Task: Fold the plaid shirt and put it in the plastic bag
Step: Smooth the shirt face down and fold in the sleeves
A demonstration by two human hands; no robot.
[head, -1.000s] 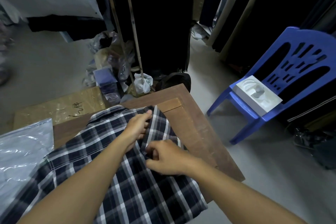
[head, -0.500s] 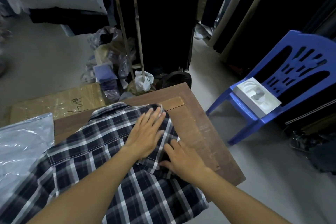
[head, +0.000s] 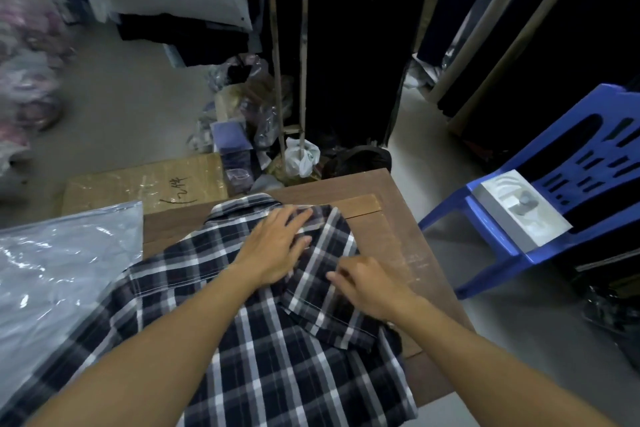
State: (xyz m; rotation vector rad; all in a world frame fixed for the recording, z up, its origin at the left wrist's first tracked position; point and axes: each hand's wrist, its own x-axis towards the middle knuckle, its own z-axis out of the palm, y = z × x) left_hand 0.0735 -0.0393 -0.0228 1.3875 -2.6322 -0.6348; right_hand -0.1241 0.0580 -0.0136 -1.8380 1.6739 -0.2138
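Note:
A dark blue and white plaid shirt (head: pixel 263 350) lies spread on a brown wooden table (head: pixel 391 239), collar at the far end. Its right sleeve is folded inward over the body. My left hand (head: pixel 273 250) rests flat on the shirt below the collar, fingers spread. To its right, my right hand (head: pixel 370 284) presses on the folded sleeve with fingers loosely extended, holding nothing. A clear plastic bag (head: pixel 59 274) lies at the left, touching the shirt's left side.
A blue plastic chair (head: pixel 571 191) stands right of the table with a white moulded tray (head: pixel 519 215) on its seat. A cardboard box (head: pixel 145 184) and bagged clutter (head: pixel 249 121) sit beyond the table. Dark garments hang behind.
My hands went from pinching the sleeve fabric to lying flat on it. The left hand slid slightly left toward the collar, the right hand stayed on the folded sleeve.

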